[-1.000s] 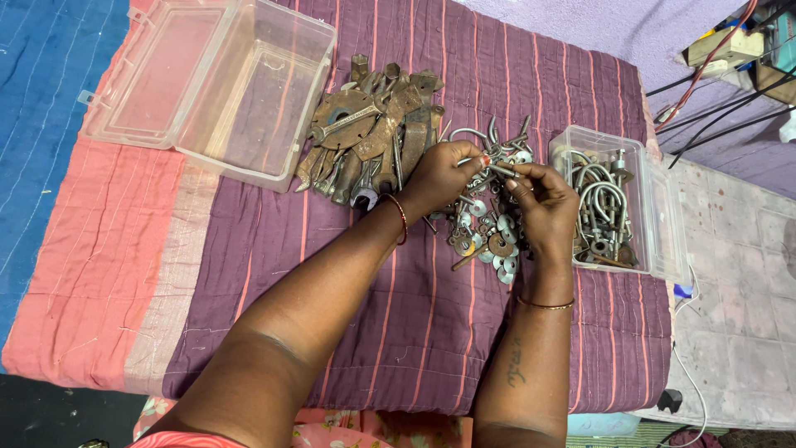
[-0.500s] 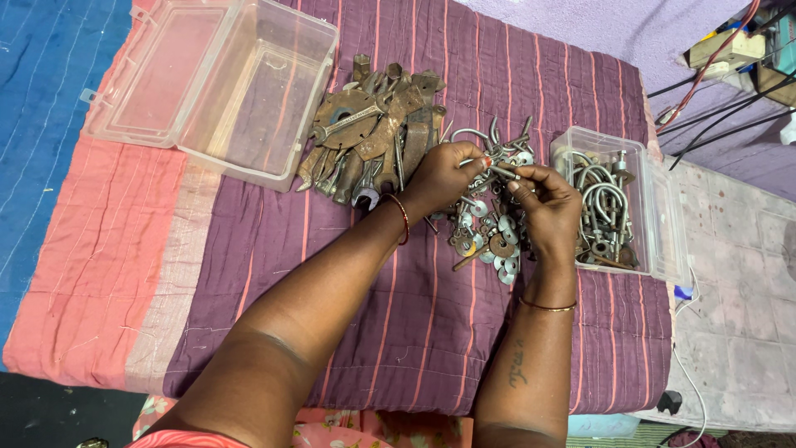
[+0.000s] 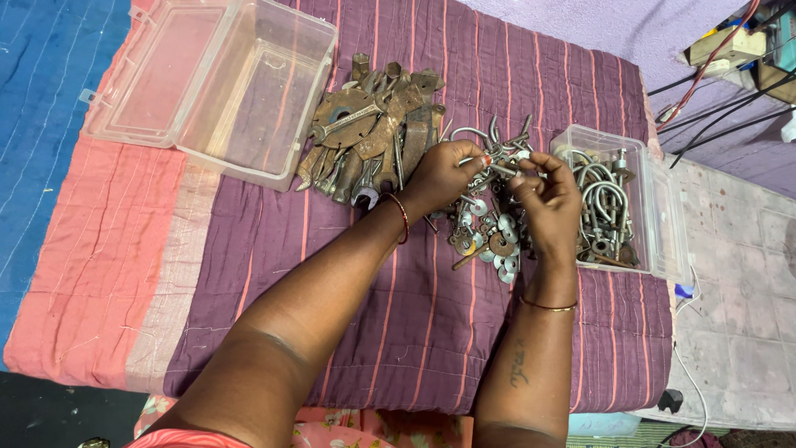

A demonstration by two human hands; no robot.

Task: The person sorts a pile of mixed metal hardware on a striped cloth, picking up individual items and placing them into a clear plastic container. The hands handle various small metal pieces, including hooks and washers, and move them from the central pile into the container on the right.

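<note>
My left hand (image 3: 441,176) and my right hand (image 3: 549,203) meet over a loose heap of washers, nuts and bolts (image 3: 489,228) on a striped purple cloth (image 3: 414,307). Both pinch the same thin metal bolt (image 3: 507,170), the left at one end, the right at the other. A pile of rusty spanners and flat metal parts (image 3: 373,133) lies just left of my left hand. To the right of my right hand sits a small clear box of U-bolts (image 3: 609,203).
A large clear plastic box (image 3: 249,91) with its lid open stands at the back left. A pink cloth strip (image 3: 91,249) and blue mat (image 3: 41,99) lie at the left. Cables (image 3: 721,91) run along the floor at the right, beside tiles.
My right hand has shifted slightly up and to the right along the bolt. My left hand stays in place.
</note>
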